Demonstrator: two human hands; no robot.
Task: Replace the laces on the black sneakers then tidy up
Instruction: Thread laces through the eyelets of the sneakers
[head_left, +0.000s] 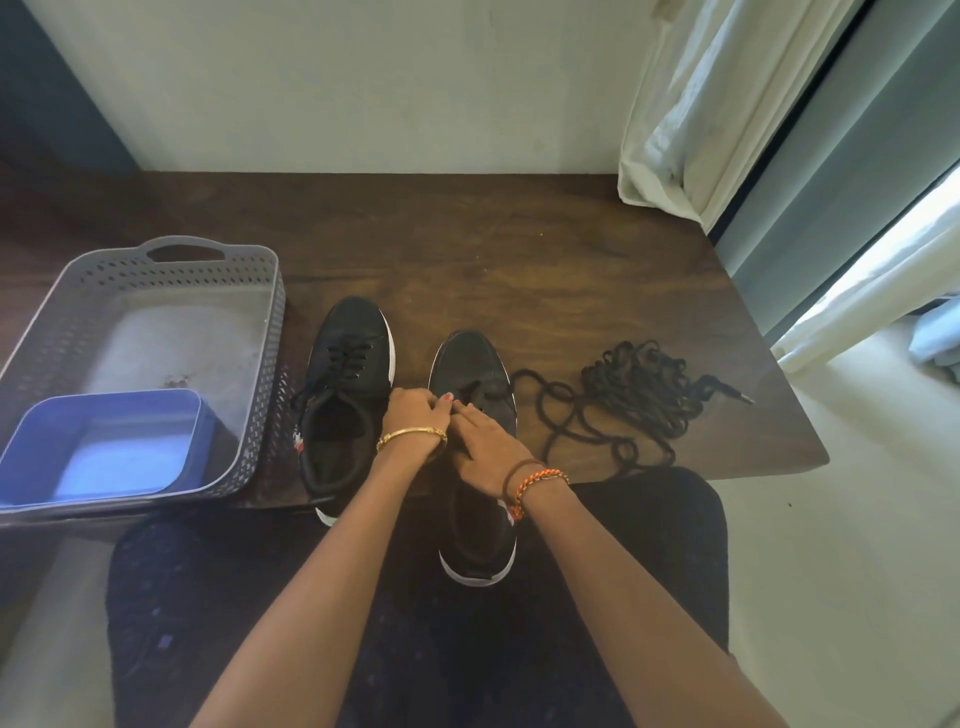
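Note:
Two black sneakers with white soles stand on the dark wooden table (519, 249). The left sneaker (348, 395) has a black lace through its eyelets. The right sneaker (475, 457) overhangs the table's front edge above my lap. My left hand (415, 415) and my right hand (483, 441) meet over the right sneaker's eyelets, fingers curled and pinching a black lace (475, 389) there. A loose black lace (566, 415) trails from this sneaker to the right. A tangled heap of black laces (644, 389) lies further right.
A grey perforated basket (244, 291) sits at the table's left, with a blue open box (104, 447) in its near corner. A white curtain (691, 114) hangs at the back right. The table's right edge drops to a pale floor.

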